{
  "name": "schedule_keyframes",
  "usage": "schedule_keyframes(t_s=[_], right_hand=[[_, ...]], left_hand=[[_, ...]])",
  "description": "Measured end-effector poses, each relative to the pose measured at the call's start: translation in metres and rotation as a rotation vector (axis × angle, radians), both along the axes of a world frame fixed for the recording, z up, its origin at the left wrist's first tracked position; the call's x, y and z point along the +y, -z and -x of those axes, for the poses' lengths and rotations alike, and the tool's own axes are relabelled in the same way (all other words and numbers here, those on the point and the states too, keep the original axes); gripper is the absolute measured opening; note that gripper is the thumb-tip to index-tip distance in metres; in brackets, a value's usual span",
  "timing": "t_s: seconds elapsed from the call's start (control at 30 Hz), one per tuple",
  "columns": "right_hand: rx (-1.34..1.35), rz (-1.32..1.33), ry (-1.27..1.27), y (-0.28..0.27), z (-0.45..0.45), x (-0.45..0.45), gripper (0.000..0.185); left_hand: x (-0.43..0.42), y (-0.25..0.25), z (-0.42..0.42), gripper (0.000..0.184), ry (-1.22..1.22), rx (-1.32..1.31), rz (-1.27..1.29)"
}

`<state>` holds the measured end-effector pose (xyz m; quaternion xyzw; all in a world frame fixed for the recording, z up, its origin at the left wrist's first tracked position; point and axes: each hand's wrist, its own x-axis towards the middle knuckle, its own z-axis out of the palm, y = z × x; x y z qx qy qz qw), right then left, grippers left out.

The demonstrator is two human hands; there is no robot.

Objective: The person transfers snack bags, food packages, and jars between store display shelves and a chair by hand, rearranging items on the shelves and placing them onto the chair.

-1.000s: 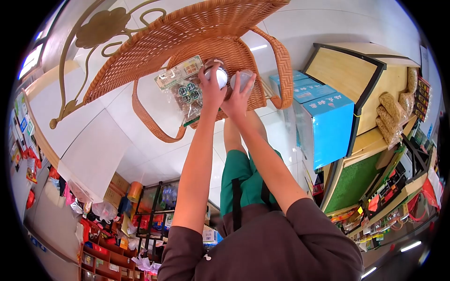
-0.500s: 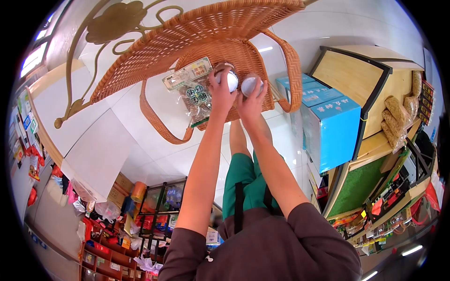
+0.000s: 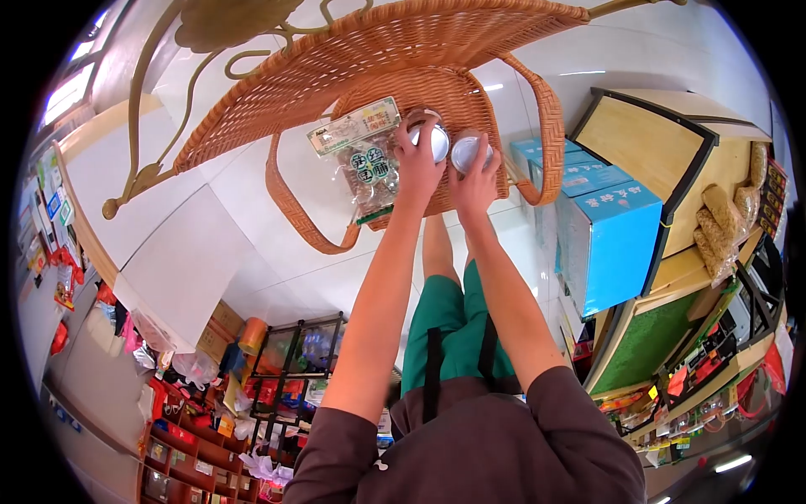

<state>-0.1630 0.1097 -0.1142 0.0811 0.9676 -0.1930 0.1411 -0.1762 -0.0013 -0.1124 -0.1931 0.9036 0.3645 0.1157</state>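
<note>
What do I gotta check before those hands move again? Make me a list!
1. Left hand gripping the silver-topped container: ok.
2. Right hand gripping the pale-topped container: ok.
3. Both containers resting on the wicker seat: cannot tell, hands hide their bottoms.
4. Bag all on the seat: not ok, its left side seems to stick out past the edge.
5. Blue box away from the hands: ok, it's off to the right.

Blue boxes [image 3: 617,231] stand beside a wooden panel [image 3: 634,143].
</note>
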Motion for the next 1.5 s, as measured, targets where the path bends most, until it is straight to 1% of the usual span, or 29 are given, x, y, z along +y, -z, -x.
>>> schedule_keyframes(t_s=[0.03, 0.1, 0.2, 0.3, 0.4, 0.47, 0.5, 0.57, 0.63, 0.67, 0.7, 0.73, 0.77, 0.8, 0.87, 0.9, 0.93, 1.0, 1.13, 1.2, 1.37, 1.43, 1.5], right_hand=[[-0.016, 0.004, 0.026, 0.001, -0.001, -0.003, 0.083], [-0.039, 0.042, 0.063, 0.001, -0.001, -0.005, 0.081], [-0.045, 0.082, 0.018, 0.003, -0.001, 0.005, 0.082], [0.007, 0.114, 0.032, 0.0, -0.005, 0.011, 0.083], [0.041, 0.128, 0.066, 0.0, -0.009, 0.017, 0.084], [0.087, 0.15, 0.04, -0.002, -0.007, 0.022, 0.083], [0.091, 0.15, 0.048, -0.002, -0.007, 0.025, 0.083], [0.034, 0.237, -0.012, 0.0, -0.004, 0.028, 0.081], [0.041, 0.254, -0.009, 0.0, -0.002, 0.027, 0.08], [0.041, 0.266, -0.015, 0.001, -0.003, 0.027, 0.078], [0.037, 0.268, -0.005, -0.003, -0.004, 0.023, 0.078], [0.093, 0.056, -0.074, -0.007, -0.005, 0.017, 0.077], [0.147, -0.156, -0.142, -0.009, -0.005, 0.012, 0.076], [0.143, -0.15, -0.13, -0.005, -0.007, 0.009, 0.076], [0.07, -0.124, -0.008, 0.006, -0.016, 0.001, 0.076], [0.146, -0.139, -0.022, 0.013, -0.019, 0.002, 0.074], [0.126, -0.132, -0.008, 0.015, -0.018, 0.002, 0.074], [0.198, 0.008, 0.011, 0.015, -0.014, 0.009, 0.074], [0.217, 0.062, -0.055, 0.014, -0.009, 0.021, 0.08], [0.21, 0.085, -0.078, 0.014, -0.007, 0.024, 0.081], [0.233, 0.151, -0.12, 0.01, -0.002, 0.033, 0.082], [0.159, 0.198, -0.113, 0.008, -0.001, 0.035, 0.081], [0.119, 0.205, -0.138, 0.005, 0.0, 0.037, 0.081]], left_hand=[[-0.001, 0.002, 0.0, 0.077, 0.014, 0.045, 0.02], [-0.003, 0.004, 0.001, 0.077, 0.033, 0.055, 0.016], [-0.004, 0.004, 0.001, 0.078, 0.043, 0.073, 0.011], [-0.006, -0.003, 0.003, 0.075, 0.036, 0.043, -0.006], [-0.011, -0.009, 0.001, 0.074, 0.031, 0.081, -0.05], [-0.01, -0.016, -0.007, 0.075, 0.005, 0.088, -0.183], [-0.009, -0.024, -0.011, 0.077, -0.005, 0.087, -0.181], [-0.005, -0.034, -0.017, 0.077, -0.007, 0.07, -0.181], [-0.002, -0.037, -0.025, 0.076, -0.023, 0.004, -0.196], [0.0, -0.037, -0.029, 0.076, -0.014, 0.002, -0.193], [0.003, -0.04, -0.032, 0.076, -0.058, 0.019, -0.228], [0.005, -0.042, -0.036, 0.076, -0.101, 0.036, -0.262], [0.009, -0.045, -0.04, 0.076, -0.09, 0.031, -0.258], [0.012, -0.053, -0.041, 0.076, -0.118, 0.051, -0.215], [0.015, -0.057, -0.042, 0.075, -0.127, 0.058, -0.163], [0.016, -0.057, -0.045, 0.075, -0.145, 0.059, -0.145], [0.016, -0.057, -0.051, 0.075, -0.164, 0.055, -0.128], [0.013, -0.056, -0.058, 0.075, -0.161, 0.027, -0.17], [0.01, -0.054, -0.063, 0.075, -0.154, 0.014, -0.184], [0.007, -0.053, -0.069, 0.079, -0.172, -0.006, -0.171], [0.006, -0.055, -0.081, 0.079, -0.184, -0.013, -0.216], [0.008, -0.061, -0.083, 0.079, -0.174, -0.012, -0.217], [0.01, -0.066, -0.087, 0.076, -0.148, -0.089, -0.188]])
